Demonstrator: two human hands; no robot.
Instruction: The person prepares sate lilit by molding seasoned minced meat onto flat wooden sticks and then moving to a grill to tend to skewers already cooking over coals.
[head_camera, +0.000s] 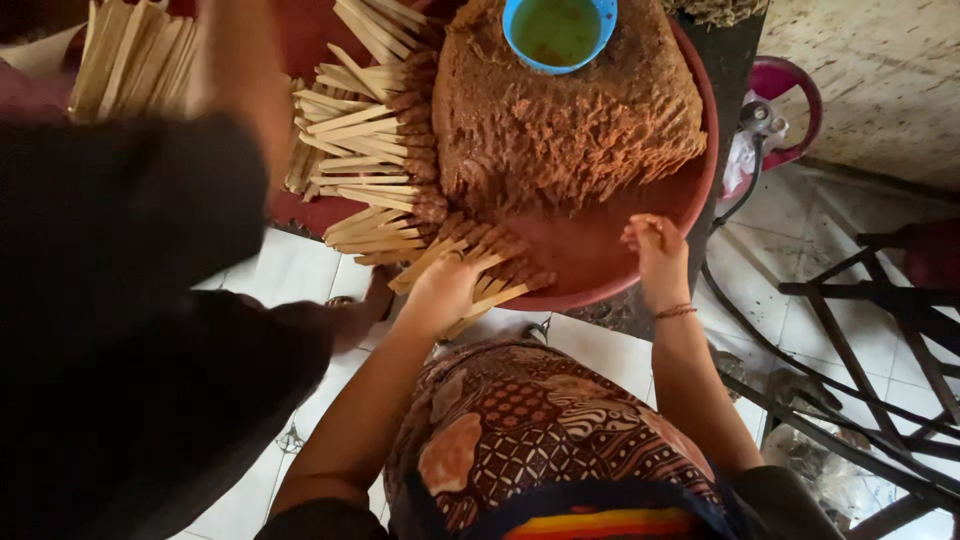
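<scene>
Wooden sticks (478, 262) fanned along near rim of red basin (610, 262), long axes radial, paste-coated tips toward brown mound (570, 120), bare ends outward. Left hand (440, 290) resting on sticks, fingers hidden beneath; grasp cannot be determined. Right hand (655, 250) clenched at basin rim, contents indistinct. Blue bowl (558, 32) cut off at top. Dark sleeve (120, 300) blocking left side.

blue bowl (558, 32) of green liquid, maroon stool (790, 100), dark metal frame (860, 340), white tiled floor (290, 270)
</scene>
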